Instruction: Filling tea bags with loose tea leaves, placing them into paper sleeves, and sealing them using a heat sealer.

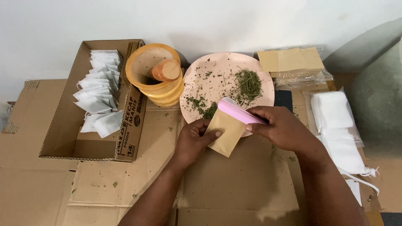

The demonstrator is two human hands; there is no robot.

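A: What takes up most of the frame?

B: Flattened cardboard sheets (pixel 234 184) cover the floor across the lower half. At the upper left sits an open cardboard box (pixel 63 121) with a stack of white filter bags (pixel 98 90) lined up inside it.

A: And toward the middle?

B: A pink plate (pixel 217 69) at the upper centre, scattered with dried green herbs (pixel 248 85). Just left of it stands a stack of orange bowls (pixel 157 77) with a small wooden cup resting in the top one. At the right edge lies a pile of white bags in clear plastic (pixel 337 125), and above the plate's right side, a few tan envelopes (pixel 291 59).

A: Now the hands.

B: The left hand (pixel 192 140), centre frame, is curled partly shut, thumb pressed on the front of a small tan paper pouch (pixel 226 129) and fingers behind it, holding it tilted at the plate's lower rim.

A: The right?

B: The right hand (pixel 282 127) is closed in a pinch around the handle of a pink scoop (pixel 238 112), whose pale bowl end rests at the pouch's upper edge, over the plate's near rim.
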